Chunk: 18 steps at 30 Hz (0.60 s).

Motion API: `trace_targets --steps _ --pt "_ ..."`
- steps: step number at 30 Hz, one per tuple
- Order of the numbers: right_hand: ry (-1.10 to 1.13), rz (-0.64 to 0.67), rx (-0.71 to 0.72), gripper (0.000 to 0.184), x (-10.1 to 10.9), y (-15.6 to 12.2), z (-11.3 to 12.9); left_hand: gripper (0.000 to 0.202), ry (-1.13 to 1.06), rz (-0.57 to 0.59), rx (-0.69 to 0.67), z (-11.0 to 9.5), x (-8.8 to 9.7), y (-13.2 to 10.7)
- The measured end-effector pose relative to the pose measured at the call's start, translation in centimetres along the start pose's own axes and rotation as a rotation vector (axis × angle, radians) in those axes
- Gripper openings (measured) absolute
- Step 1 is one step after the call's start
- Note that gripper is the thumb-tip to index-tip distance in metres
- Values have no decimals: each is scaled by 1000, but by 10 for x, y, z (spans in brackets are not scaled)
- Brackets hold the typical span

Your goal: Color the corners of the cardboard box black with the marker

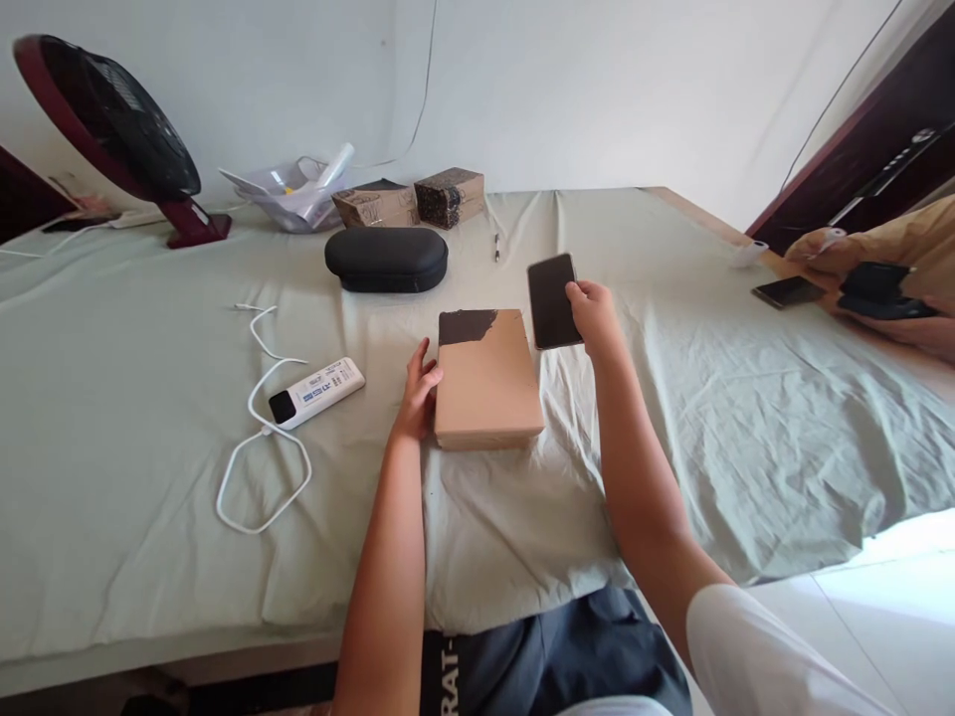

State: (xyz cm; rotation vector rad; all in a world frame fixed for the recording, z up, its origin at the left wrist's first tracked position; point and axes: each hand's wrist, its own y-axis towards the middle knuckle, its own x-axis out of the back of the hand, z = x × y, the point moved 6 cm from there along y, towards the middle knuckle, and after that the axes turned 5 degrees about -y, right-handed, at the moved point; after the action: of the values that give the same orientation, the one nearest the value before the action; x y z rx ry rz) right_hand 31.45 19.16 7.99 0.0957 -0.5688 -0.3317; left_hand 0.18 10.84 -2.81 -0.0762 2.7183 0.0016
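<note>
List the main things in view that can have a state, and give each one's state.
Smartphone, held in the right grip, screen dark
Cardboard box, closed, left grip at its side
Black hard case, closed
White cable, loosely looped
White electronic device, lying flat, panel dark
Fan, standing; spinning unclear
Plastic container, open, holding items
Second smartphone, lying flat, screen dark

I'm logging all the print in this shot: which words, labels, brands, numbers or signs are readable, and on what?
"RAT-": pale capitals, running sideways, on the dark clothing at the lap; no further letters show.
White device with the black end: blue and dark print, too small and blurred to read.
Two brown boxes by the wall: dark print, unreadable.
Phone and nearer box: no readable text.
</note>
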Motion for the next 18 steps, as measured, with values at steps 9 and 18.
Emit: trace_targets --steps 9,18 --pt "-403 144 -228 27 -32 7 -60 74 -209 -33 -70 1 7 2" --pt "-620 196 -265 30 -26 -9 -64 58 -341 -109 -167 -10 11 0"
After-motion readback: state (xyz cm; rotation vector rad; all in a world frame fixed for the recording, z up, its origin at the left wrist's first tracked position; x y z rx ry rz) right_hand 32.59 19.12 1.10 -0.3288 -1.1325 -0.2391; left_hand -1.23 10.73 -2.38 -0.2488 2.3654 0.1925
